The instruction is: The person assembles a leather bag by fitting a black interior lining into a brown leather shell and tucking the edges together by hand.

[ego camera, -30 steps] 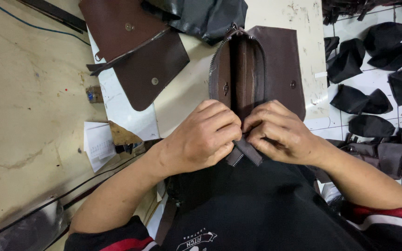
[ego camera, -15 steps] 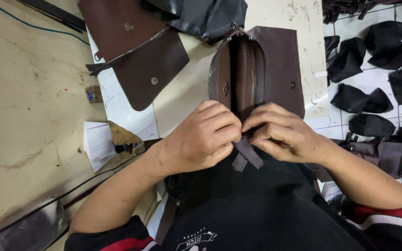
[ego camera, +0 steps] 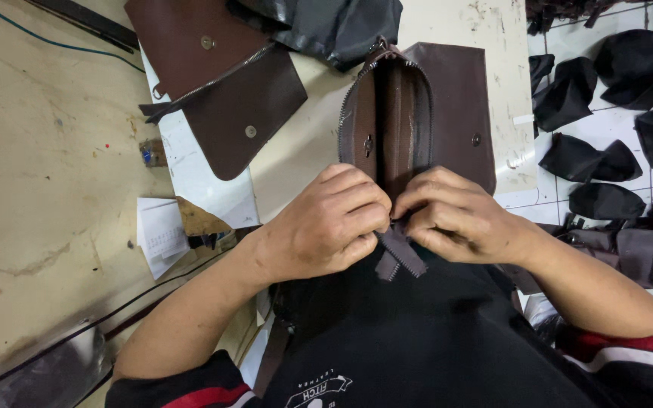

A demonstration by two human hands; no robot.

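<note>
Here, your left hand (ego camera: 330, 223) and right hand (ego camera: 455, 219) meet at the near end of a dark brown leather pouch (ego camera: 417, 113) that lies open on the pale surface (ego camera: 54, 151), its zippered mouth facing up and running away from you. Both hands are closed, fingertips pinched together on the zipper tape ends (ego camera: 400, 257), two short dark strips with pinked edges that stick out below your knuckles toward your black shirt. The pouch sits directly beyond your hands, touching them, with its zipper teeth curving around the opening. As a judgement, the risk is that the tape ends slip from your pinch, since they are short and your grip is on the tips alone; an uneven pull could also leave one strip lower than the other or twist the pouch on the surface. To the left lies a second brown leather piece with snap buttons (ego camera: 221, 83). Black leather (ego camera: 326, 26) is heaped at the far edge. On the tiled floor (ego camera: 606, 143) to your right lie several black fabric pieces (ego camera: 568, 94).
</note>
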